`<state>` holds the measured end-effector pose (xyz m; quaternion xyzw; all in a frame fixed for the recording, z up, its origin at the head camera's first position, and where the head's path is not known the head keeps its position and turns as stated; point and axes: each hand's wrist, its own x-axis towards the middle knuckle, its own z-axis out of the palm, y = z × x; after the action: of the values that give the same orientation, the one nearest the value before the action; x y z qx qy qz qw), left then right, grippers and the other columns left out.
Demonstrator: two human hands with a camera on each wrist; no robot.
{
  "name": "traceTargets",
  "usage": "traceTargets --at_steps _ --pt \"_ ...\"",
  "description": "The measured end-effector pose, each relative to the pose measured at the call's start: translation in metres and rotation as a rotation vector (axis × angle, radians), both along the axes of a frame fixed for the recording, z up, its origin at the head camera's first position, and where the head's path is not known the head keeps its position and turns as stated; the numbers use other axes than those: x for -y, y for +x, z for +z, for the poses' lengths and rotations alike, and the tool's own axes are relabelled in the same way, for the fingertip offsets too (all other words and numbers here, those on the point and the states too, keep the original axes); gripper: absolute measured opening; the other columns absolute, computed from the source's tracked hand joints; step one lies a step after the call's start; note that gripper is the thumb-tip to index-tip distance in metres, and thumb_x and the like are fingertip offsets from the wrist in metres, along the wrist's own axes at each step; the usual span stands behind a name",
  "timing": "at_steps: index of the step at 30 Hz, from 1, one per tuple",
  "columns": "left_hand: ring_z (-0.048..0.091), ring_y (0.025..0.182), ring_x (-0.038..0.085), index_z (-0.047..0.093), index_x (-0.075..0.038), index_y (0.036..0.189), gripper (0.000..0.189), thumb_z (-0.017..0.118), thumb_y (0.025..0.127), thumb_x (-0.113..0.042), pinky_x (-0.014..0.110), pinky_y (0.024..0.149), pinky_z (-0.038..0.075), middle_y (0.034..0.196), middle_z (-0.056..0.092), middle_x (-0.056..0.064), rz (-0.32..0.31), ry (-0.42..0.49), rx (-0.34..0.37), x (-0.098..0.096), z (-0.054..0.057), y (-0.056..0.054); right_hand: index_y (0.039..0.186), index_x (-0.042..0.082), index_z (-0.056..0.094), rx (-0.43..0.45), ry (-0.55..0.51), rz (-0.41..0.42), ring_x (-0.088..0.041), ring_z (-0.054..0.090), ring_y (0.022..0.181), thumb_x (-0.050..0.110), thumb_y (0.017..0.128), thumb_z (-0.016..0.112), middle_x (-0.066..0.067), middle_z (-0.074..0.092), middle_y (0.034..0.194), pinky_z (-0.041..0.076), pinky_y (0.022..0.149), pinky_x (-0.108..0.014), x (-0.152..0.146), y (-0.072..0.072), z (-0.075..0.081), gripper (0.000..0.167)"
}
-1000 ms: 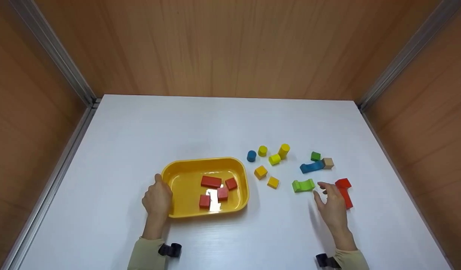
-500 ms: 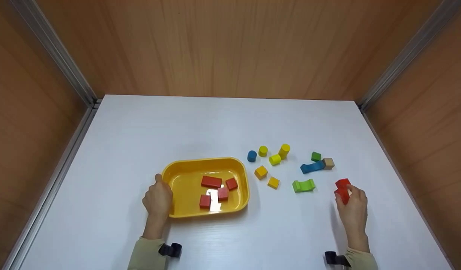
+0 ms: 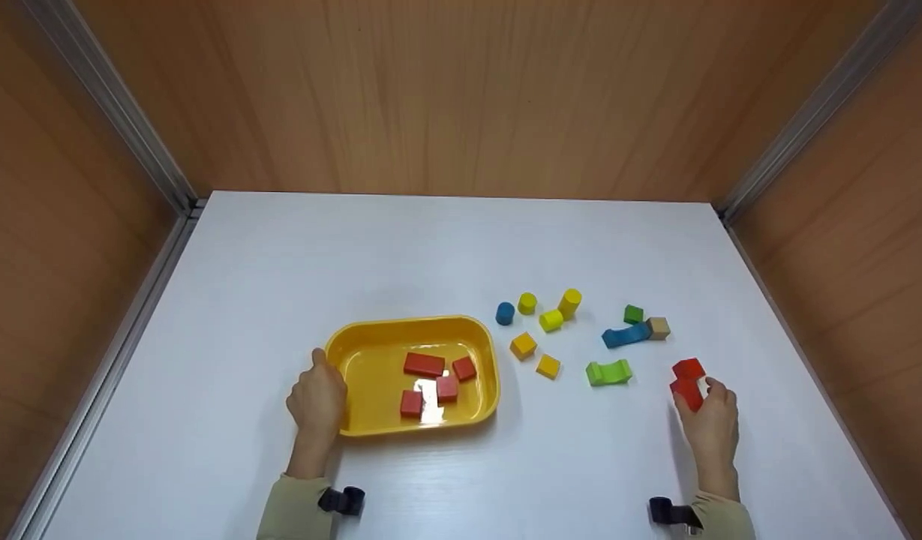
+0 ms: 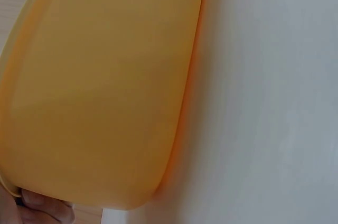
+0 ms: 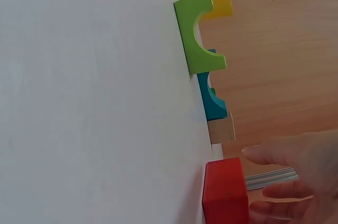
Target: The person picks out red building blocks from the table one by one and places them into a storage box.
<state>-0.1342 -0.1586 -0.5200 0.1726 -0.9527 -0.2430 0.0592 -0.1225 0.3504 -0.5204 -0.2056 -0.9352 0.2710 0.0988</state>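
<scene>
In the head view, my left hand (image 3: 316, 395) grips the left end of a yellow tray (image 3: 370, 352). The left wrist view shows the tray's plain outer side (image 4: 100, 92), with curled fingers (image 4: 47, 208) at its lower corner. Far to the right, my right hand (image 3: 712, 427) holds a red block (image 3: 686, 393) between thumb and fingers. That red block (image 5: 226, 197) fills the bottom of the right wrist view, partly hiding the fingers behind it. A smaller red block (image 3: 689, 367) sits just beyond it. Several red blocks, among them a longer one (image 3: 424, 364), lie in the tray.
A green arch block (image 3: 609, 373) lies left of my right hand. Behind it are a blue arch block (image 3: 626, 335), a natural wood cube (image 3: 658, 328) and a green block (image 3: 633, 314). Yellow, orange and blue pieces stand beside the tray. Wooden walls (image 3: 461, 97) enclose the white table (image 3: 318, 247).
My right hand has moved right from beside the green arch block to the red block and closed around it. The left hand and tray have stayed in place.
</scene>
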Motion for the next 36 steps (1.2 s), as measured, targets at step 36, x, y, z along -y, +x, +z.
traceTargets --at_steps 36 --pt "0.039 0.037 0.017 0.044 0.006 0.101 0.016 0.04 0.089 -0.004 0.027 0.034 0.031 0.048 0.041 0.006 -0.033 -0.005 -0.081 0.0 -0.001 0.002 0.115 -0.016 0.042 0.049 -0.014 0.059 -0.047 0.046 0.094 0.006 0.082 0.058 -0.035 0.047 0.104 0.039 0.081 -0.053 0.001 0.008 0.009 0.043"
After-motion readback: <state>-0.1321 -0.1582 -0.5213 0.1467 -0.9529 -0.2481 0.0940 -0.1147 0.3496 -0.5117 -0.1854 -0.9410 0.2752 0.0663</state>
